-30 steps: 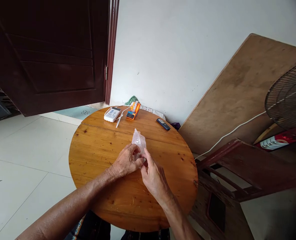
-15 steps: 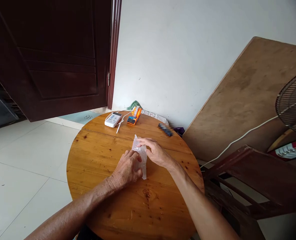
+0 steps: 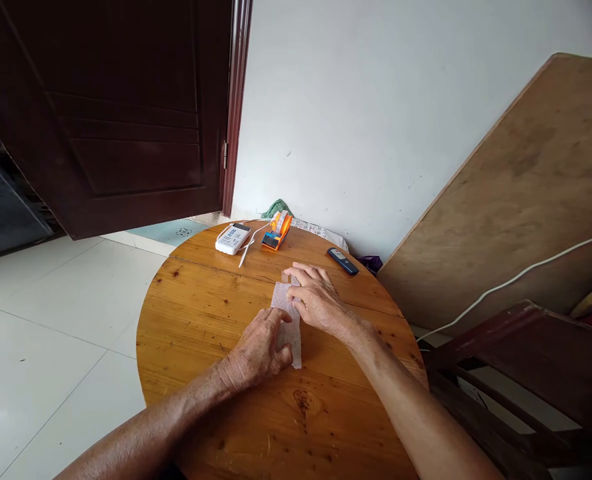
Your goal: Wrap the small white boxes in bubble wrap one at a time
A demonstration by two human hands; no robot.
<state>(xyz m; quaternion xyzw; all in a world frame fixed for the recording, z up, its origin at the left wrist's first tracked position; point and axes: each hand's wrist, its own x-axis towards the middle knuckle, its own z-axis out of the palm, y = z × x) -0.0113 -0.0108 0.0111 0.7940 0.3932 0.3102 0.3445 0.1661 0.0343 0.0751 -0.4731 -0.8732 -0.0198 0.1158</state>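
A flat, narrow strip of whitish bubble wrap (image 3: 290, 333) lies lengthwise on the round wooden table (image 3: 186, 327). On its near left side rests my left hand (image 3: 265, 343), thumb and forefinger apart, its other fingers bent and partly hidden. My right hand (image 3: 319, 297) reaches over the far right end with its fingers spread, covering part of that end. A small clear strip that looks like tape (image 3: 285, 276) shows by the right fingertips. Whether the fingers pinch the wrap is not visible; both hands appear to lie on it.
At the back stand a white power bank (image 3: 233, 239) with a white cable, an orange-and-blue tape dispenser (image 3: 276, 232) and a dark handheld device (image 3: 343, 261). A wooden chair (image 3: 516, 373) is at the right, beside a leaning board (image 3: 521, 173). A dark red door (image 3: 141, 120) stands back left.
My right hand has come down onto the far end of the bubble wrap, fingers more spread. My left fingers have opened slightly. The whole view has shifted a little.
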